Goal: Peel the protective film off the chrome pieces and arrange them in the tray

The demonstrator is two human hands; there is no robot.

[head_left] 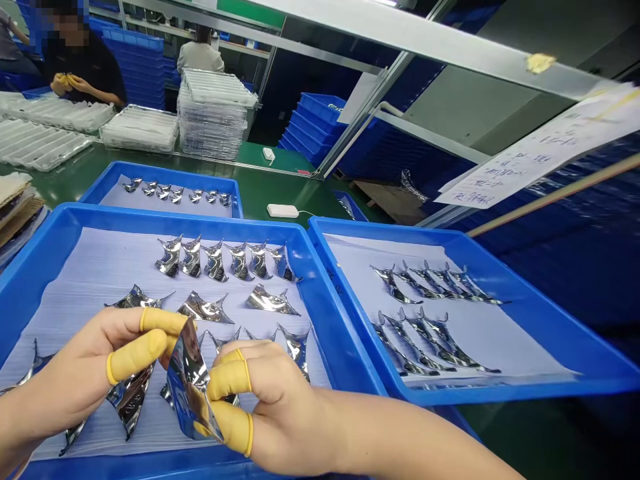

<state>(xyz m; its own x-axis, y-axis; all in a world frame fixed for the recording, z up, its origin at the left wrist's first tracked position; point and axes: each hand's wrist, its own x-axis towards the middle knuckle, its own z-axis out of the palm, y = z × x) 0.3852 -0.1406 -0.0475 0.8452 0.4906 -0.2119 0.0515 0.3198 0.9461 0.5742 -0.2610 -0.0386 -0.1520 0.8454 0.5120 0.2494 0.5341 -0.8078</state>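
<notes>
Both my hands wear yellow finger cots and pinch one shiny chrome winged part (189, 383) over the near blue tray (327, 313). My left hand (95, 370) grips its upper left edge with thumb and forefinger. My right hand (260, 407) holds its lower right edge. Beneath them, several more chrome parts (225, 261) lie in rows on white foam sheet in that tray. Another part (127, 400) lies just under my left hand.
A second blue tray (560, 337) on the right holds several chrome parts (430, 283) in two rows. A third tray (165, 175) sits behind. Stacks of clear blister trays (215, 113) stand on the green bench. A person (83, 60) works at far left; another stands behind.
</notes>
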